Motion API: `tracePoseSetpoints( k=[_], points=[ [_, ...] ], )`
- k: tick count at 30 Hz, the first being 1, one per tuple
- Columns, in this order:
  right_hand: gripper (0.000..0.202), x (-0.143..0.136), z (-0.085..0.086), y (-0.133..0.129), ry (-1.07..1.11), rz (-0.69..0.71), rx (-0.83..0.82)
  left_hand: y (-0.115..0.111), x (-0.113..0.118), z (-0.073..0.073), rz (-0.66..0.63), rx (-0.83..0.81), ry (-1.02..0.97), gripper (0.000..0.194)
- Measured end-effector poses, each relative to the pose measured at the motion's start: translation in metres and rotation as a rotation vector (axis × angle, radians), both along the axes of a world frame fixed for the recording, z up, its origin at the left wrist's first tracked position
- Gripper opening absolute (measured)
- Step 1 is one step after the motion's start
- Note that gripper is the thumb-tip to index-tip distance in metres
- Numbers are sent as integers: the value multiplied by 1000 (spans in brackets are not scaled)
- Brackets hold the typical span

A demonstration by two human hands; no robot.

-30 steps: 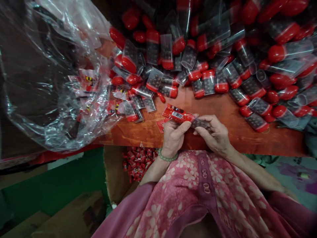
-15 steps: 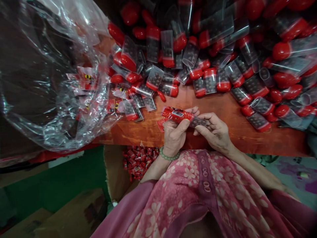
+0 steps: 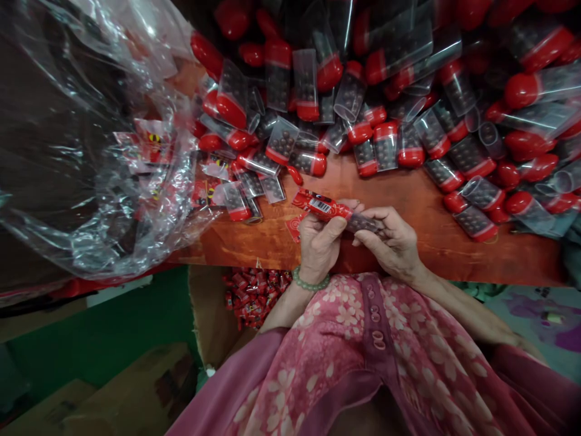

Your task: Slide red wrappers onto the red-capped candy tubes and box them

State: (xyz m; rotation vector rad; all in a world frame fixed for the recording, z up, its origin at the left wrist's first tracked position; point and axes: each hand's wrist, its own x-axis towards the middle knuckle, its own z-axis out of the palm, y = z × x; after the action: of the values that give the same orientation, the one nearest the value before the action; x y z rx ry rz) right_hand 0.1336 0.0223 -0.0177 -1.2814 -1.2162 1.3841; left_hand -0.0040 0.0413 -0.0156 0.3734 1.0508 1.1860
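Observation:
Between my hands, above the table's front edge, lies a clear tube of dark balls point(image 3: 363, 223), partly inside a red wrapper with a barcode point(image 3: 322, 206). My left hand point(image 3: 321, 239), with a green bead bracelet at the wrist, pinches the wrapper with its thumb on top. The fingers of my right hand point(image 3: 394, 239) close round the tube's right end. A flat red wrapper piece point(image 3: 294, 227) rests on the table just left of my left hand. Many red-capped clear tubes point(image 3: 385, 145) are heaped beyond my hands.
Crumpled clear plastic point(image 3: 136, 242) covers the left side, with red packets point(image 3: 154, 142) beneath or beside it. Below the orange-brown table point(image 3: 254, 242), a cardboard box point(image 3: 211, 315) holds small red wrapped pieces point(image 3: 256, 297). More cartons point(image 3: 131, 393) stand at the lower left.
The wrapper's left end has tilted up and shifted slightly left in my left hand. Both hands keep their hold, and my right hand has barely moved.

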Motion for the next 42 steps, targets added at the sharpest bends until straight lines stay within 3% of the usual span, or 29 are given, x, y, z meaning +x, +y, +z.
tracePoseSetpoints(
  k=[9, 15, 20, 23, 28, 37, 42],
  points=[
    [33, -1, 6, 3, 105, 24, -91, -1, 0, 4, -62, 4, -54, 39],
    [30, -2, 3, 1, -202, -40, 35, 3, 1, 6, -15, -57, -41, 45],
    [41, -3, 2, 6, 139, 39, -152, 5, 4, 2, 8, -88, 32, 45],
    [39, -3, 3, 8, 170, 17, -138, 2, 5, 4, -4, -34, 23, 43],
    [38, -1, 4, 9, 181, 39, -128, -3, 1, 6, -40, 27, -21, 56],
    [26, 4, 3, 1, -180, 41, 81, 0, 0, -1, -49, 0, -91, 42],
    [26, 1, 1, 4, 106, 85, 17, 1, -3, -2, -79, 6, -84, 58]
  ],
)
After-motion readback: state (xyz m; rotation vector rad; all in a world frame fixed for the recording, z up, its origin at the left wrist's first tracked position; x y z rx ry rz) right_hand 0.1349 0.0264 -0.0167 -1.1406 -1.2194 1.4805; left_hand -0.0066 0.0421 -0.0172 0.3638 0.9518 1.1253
